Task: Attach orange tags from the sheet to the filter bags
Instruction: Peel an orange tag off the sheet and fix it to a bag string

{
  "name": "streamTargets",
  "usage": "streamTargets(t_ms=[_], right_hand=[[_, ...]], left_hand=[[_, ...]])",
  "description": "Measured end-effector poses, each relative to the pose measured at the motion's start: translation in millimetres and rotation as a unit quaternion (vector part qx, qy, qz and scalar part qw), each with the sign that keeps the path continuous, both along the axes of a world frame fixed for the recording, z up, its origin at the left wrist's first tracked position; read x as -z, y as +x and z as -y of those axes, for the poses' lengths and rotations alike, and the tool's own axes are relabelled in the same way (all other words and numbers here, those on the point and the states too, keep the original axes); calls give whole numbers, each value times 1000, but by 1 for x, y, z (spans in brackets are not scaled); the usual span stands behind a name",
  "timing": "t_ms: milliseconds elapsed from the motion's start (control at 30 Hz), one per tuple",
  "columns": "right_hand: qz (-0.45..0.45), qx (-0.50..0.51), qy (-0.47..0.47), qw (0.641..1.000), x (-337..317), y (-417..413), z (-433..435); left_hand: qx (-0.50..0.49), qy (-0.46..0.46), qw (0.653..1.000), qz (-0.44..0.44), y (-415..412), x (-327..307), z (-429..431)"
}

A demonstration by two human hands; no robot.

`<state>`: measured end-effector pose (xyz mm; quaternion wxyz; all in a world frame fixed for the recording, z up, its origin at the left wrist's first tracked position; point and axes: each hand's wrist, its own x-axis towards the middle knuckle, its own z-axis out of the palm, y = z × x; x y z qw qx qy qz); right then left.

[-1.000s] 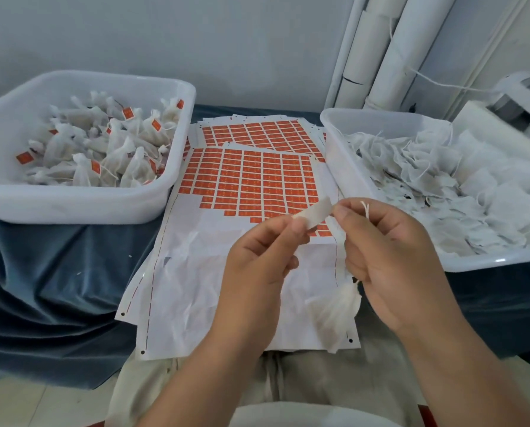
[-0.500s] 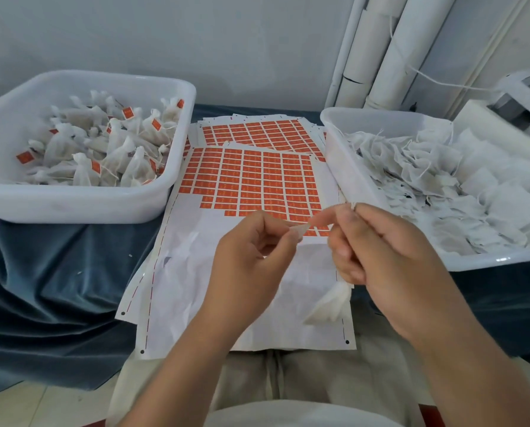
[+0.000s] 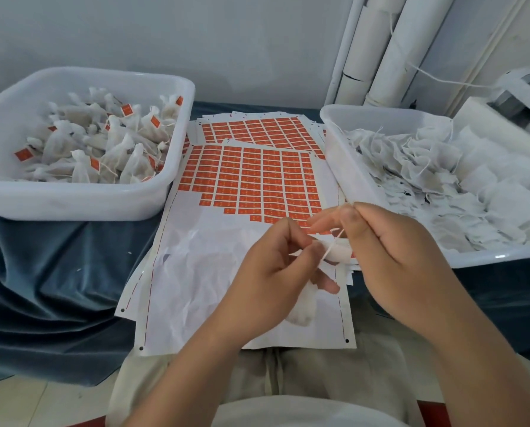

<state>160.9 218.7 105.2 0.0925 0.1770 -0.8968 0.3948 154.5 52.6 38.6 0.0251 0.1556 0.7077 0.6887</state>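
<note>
Since the earlier frame, your hands dropped nearer. Your left hand (image 3: 273, 272) gripped the filter bag (image 3: 302, 306), your right hand (image 3: 390, 257) pinched its string (image 3: 337, 235), above the tag sheet (image 3: 257, 180). Left bin (image 3: 72, 204) held tagged bags (image 3: 103, 149); right bin (image 3: 343, 155), untagged bags (image 3: 442, 180).

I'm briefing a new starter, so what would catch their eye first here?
The sheet of orange tags lies centre, its near half stripped. Over it, left hand and right hand pinch a filter bag and its string. Left tub holds tagged bags, right tub plain ones.
</note>
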Motion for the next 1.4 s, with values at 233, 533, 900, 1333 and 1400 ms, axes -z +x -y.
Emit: streamTargets(t_ms=[233, 533, 900, 1333, 1400], right_hand=[[-35, 35, 21, 999, 5, -7, -3], [8, -66, -103, 992, 0, 1, -4], [3, 33, -190, 981, -13, -3, -23], [19, 40, -232, 972, -18, -7, -34], [37, 14, -227, 973, -17, -6, -32]], left_hand=[[-60, -11, 998, -8, 1, -4, 0], [-125, -113, 986, -4, -13, 12, 5], [-261, -364, 837, -314, -25, 35, 18], [-52, -401, 896, -185, -19, 13, 32], [-58, -276, 945, -165, -7, 3, 23]])
